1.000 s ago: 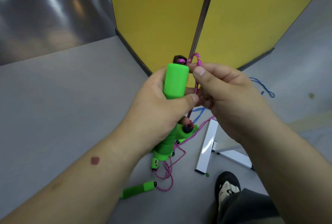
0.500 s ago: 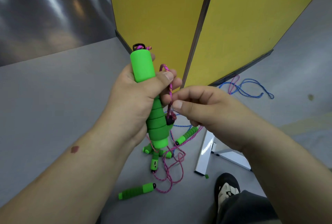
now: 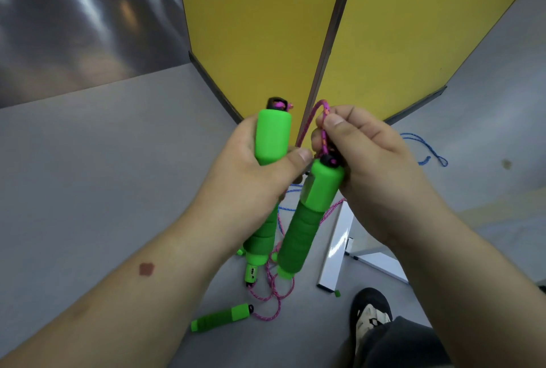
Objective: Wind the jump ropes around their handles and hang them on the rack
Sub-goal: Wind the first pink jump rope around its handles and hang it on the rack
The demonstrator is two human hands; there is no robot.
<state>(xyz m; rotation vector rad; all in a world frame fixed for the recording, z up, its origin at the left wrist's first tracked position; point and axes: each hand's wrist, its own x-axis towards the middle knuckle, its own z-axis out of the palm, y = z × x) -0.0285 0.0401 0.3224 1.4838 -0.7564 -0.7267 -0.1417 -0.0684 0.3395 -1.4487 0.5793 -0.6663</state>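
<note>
At the bottom edge a dark trouser leg (image 3: 393,344) and a black-and-white shoe (image 3: 370,311) show on the grey floor (image 3: 88,190). Just beyond, a loose green handle (image 3: 221,317) lies flat on the floor, its pink rope (image 3: 274,293) curling in loops up toward another small green handle (image 3: 251,274) that stands partly hidden under the held ones. To the right a white metal rack foot (image 3: 336,246) rests on the floor.

Higher up, both forearms meet in mid-frame. The left hand (image 3: 245,178) curls round the upper part of one green foam handle (image 3: 270,160), thumb pressed across its front; the handle stands nearly upright, black cap on top with a bit of pink cord at it. The right hand (image 3: 375,169) holds the second green handle (image 3: 310,217) by its top end — this one tilts, its lower end hanging down just beside the first — and its thumb and forefinger pinch a loop of pink cord (image 3: 322,119) that arches up above the handle's black cap. The two handles sit close together, though I cannot tell whether they touch.

Behind the hands, blue rope (image 3: 425,149) lies on the floor to the right, with more blue strands glimpsed between the handles. Farthest off stand two yellow panels (image 3: 399,27) joined at a dark seam — and a shiny metal wall (image 3: 74,19) to the left.
</note>
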